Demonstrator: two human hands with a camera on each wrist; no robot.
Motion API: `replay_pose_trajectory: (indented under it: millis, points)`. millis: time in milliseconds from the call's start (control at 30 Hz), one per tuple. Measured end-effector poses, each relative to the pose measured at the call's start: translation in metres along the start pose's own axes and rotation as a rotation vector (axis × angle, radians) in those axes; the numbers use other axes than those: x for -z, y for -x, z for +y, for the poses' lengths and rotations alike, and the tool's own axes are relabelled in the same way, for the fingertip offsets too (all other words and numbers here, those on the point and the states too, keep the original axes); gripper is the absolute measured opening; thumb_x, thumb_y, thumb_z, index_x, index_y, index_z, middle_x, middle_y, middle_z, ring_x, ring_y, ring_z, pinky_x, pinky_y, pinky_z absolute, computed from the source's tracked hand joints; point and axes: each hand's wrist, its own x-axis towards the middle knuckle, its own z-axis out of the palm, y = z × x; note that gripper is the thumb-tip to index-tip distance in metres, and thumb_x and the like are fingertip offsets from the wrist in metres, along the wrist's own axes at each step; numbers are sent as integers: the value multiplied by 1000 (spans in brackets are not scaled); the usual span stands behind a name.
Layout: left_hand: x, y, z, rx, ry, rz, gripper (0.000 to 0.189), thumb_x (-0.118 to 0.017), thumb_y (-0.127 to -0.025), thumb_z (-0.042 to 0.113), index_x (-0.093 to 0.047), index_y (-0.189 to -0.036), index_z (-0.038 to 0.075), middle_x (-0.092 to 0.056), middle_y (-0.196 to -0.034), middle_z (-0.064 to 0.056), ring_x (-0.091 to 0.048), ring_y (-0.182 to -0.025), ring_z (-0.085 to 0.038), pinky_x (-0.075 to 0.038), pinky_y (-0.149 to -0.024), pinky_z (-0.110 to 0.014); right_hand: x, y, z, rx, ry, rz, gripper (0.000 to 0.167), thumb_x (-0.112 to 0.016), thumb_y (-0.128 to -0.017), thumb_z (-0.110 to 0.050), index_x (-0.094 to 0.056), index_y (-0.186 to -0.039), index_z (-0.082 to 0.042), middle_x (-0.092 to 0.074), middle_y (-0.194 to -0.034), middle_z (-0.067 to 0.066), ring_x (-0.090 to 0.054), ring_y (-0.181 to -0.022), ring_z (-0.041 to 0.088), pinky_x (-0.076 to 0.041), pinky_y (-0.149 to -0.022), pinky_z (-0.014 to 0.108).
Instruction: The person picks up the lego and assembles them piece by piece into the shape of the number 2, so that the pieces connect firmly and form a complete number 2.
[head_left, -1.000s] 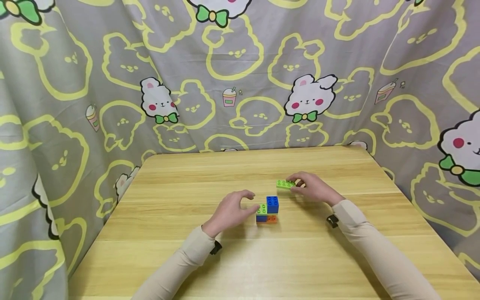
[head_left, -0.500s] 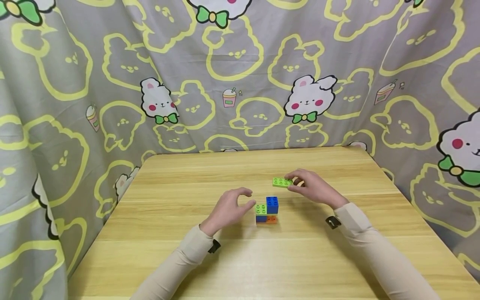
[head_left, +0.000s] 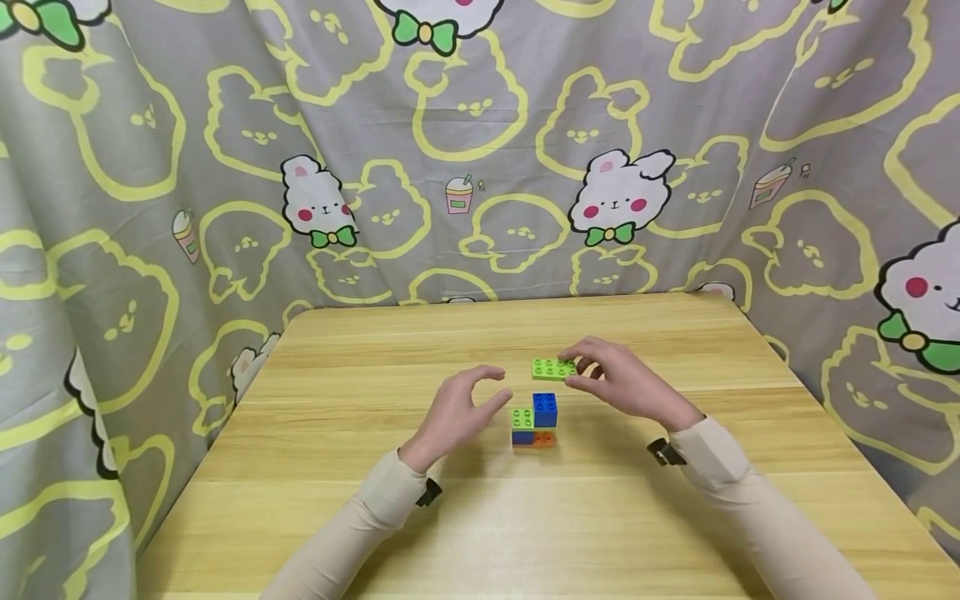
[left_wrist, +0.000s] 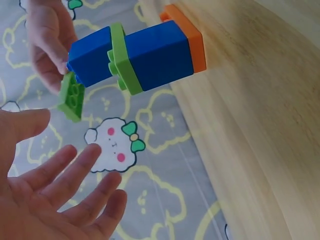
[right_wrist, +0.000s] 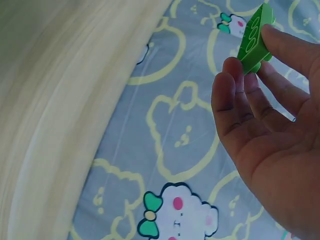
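My right hand point(head_left: 626, 379) pinches a flat lime-green building brick point(head_left: 551, 368) by its right end, between thumb and fingers, and it hangs above the table behind the stack. Studs face up in the head view. The stack has an orange base plate point(left_wrist: 198, 47), a blue brick point(left_wrist: 159, 55) on it, a lime-green plate point(left_wrist: 124, 60) above, and a second blue brick point(head_left: 544, 409) on the plate's right half. Left of the stack, my left hand point(head_left: 453, 415) is held with thumb and fingers apart, touching nothing. In the left wrist view its palm point(left_wrist: 55, 215) shows.
A wooden table point(head_left: 360, 517) carries the stack near its middle. Behind and at both sides hangs a grey curtain point(head_left: 510, 108) with cartoon bears and rabbits. Dark wrist mounts point(head_left: 666, 452) sit under the cuffs.
My right hand has lifted the lime-green brick and carried it left, toward the space behind the stack. The left hand has drawn back slightly from the stack, which stays put.
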Motion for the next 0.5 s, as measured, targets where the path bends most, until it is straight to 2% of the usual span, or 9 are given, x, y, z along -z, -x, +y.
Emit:
replay_pose_trajectory:
  millis: [167, 333, 500]
  points:
    - [0, -1, 1, -22, 28, 2, 39, -73, -96, 33, -70, -129, 13, -70, -131, -2, -61, -128, -23, -47, -109, -46, -3, 4, -11, 31, 1, -6, 33, -75, -95, -18, -69, -127, -12, -68, -117, 0, -65, -95, 13, -58, -79, 30]
    - [-2, -1, 0, -45, 47, -12, 41, -75, -94, 36, -70, -130, 15, -70, -132, -1, -60, -129, -22, -46, -110, -46, -6, 7, -21, 37, 12, -21, 32, -75, -95, -19, -69, -127, -15, -67, -117, -2, -65, -96, 12, -58, -77, 34]
    - [-1, 0, 1, -45, 55, -23, 45, -77, -92, 39, -70, -130, 16, -70, -131, 1, -60, -128, -19, -46, -110, -46, -11, 8, -25, 56, 4, -29, 33, -76, -95, -20, -69, -127, -14, -67, -117, -1, -64, -96, 11, -58, -79, 32]
